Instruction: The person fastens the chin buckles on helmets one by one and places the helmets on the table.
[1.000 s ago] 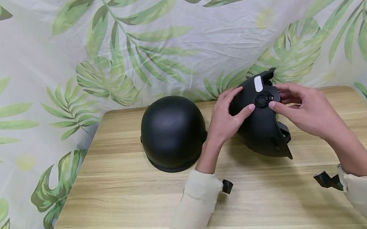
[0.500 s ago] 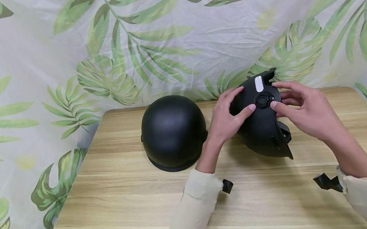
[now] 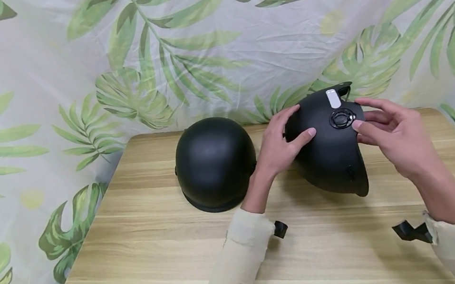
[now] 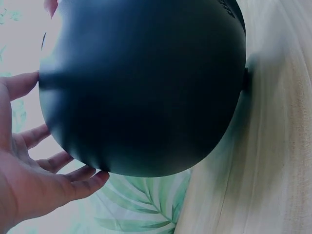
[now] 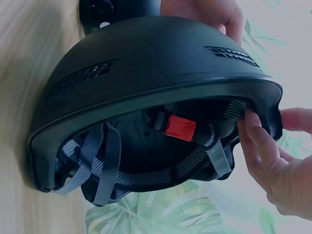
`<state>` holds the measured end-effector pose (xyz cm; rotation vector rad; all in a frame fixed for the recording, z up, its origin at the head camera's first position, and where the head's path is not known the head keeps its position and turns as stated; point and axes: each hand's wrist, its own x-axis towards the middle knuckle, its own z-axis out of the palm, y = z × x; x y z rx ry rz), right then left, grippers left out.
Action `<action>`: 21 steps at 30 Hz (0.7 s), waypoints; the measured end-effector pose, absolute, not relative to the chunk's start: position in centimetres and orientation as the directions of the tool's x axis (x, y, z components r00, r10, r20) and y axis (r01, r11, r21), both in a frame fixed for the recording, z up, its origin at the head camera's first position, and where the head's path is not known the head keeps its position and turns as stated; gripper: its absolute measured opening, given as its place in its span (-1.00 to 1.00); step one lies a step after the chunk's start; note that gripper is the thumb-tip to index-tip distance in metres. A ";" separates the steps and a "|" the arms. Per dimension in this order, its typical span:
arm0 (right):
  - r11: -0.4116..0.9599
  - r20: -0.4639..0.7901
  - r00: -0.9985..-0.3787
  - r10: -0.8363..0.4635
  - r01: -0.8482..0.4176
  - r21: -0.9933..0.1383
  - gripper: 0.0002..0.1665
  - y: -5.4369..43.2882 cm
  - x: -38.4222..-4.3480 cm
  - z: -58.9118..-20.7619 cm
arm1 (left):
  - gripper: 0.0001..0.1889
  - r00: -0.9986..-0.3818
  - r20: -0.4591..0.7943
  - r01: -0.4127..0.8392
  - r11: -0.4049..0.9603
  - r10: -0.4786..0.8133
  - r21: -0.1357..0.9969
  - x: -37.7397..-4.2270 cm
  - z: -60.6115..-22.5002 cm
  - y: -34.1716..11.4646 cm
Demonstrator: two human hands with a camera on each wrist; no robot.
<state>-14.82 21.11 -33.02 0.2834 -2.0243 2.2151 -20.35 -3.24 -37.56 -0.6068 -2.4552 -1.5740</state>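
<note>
In the head view a black helmet lies on its side at the table's right, its round emblem and white label facing up. My left hand holds its crown, thumb on top and fingers on the far side. With thumb and fingers, my right hand pinches the rim by the emblem. The right wrist view looks into the opening, where a red buckle, grey straps and padding show. Part of the crown fills the left wrist view, with the left fingertips against it.
A second black helmet stands dome up on the wooden table, just left of my left wrist. Behind the table hangs a leaf-print cloth. Black mounts stick out from both sleeves.
The held helmet has rolled to the right, so its emblem sits further right and its opening no longer shows from above. My right hand has shifted right with the rim; the left hand stays nearly still.
</note>
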 end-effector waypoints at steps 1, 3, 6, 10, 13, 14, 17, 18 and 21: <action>-0.122 0.222 -0.975 -0.023 -0.218 -0.968 -0.47 21.3 -14.8 -33.1 | -0.28 -0.907 0.341 0.413 0.361 0.248 0.836 -20.4 -37.6 -3.3; -0.174 0.221 -0.975 -0.005 -0.217 -0.961 -0.47 21.6 -14.8 -33.3 | -0.27 -0.912 0.326 0.398 0.358 0.248 0.845 -20.4 -37.6 -3.3; -0.249 0.222 -0.975 0.017 -0.220 -0.943 -0.47 22.1 -14.8 -33.6 | -0.25 -0.919 0.302 0.380 0.362 0.254 0.851 -20.5 -37.6 -3.4; -0.378 0.233 -0.972 0.022 -0.224 -0.899 -0.45 22.7 -14.7 -34.0 | -0.24 -0.920 0.282 0.366 0.338 0.273 0.867 -20.6 -37.9 -3.5; -0.473 0.249 -0.968 0.016 -0.226 -0.851 -0.44 23.1 -14.6 -34.2 | -0.23 -0.917 0.273 0.358 0.299 0.290 0.885 -20.7 -38.2 -3.5; -0.498 0.254 -0.967 0.014 -0.227 -0.837 -0.44 23.2 -14.6 -34.3 | -0.22 -0.916 0.273 0.357 0.287 0.294 0.889 -20.8 -38.3 -3.4; -0.554 0.262 -0.965 0.013 -0.225 -0.802 -0.45 23.6 -14.5 -34.6 | -0.21 -0.905 0.292 0.376 0.264 0.308 0.888 -20.9 -38.6 -3.2; -0.569 0.261 -0.965 0.013 -0.222 -0.792 -0.45 23.7 -14.5 -34.7 | -0.20 -0.901 0.300 0.385 0.259 0.312 0.886 -20.9 -38.7 -3.2; -0.598 0.257 -0.966 0.020 -0.218 -0.771 -0.47 24.0 -14.6 -34.9 | -0.19 -0.893 0.312 0.399 0.253 0.323 0.881 -20.8 -38.7 -3.0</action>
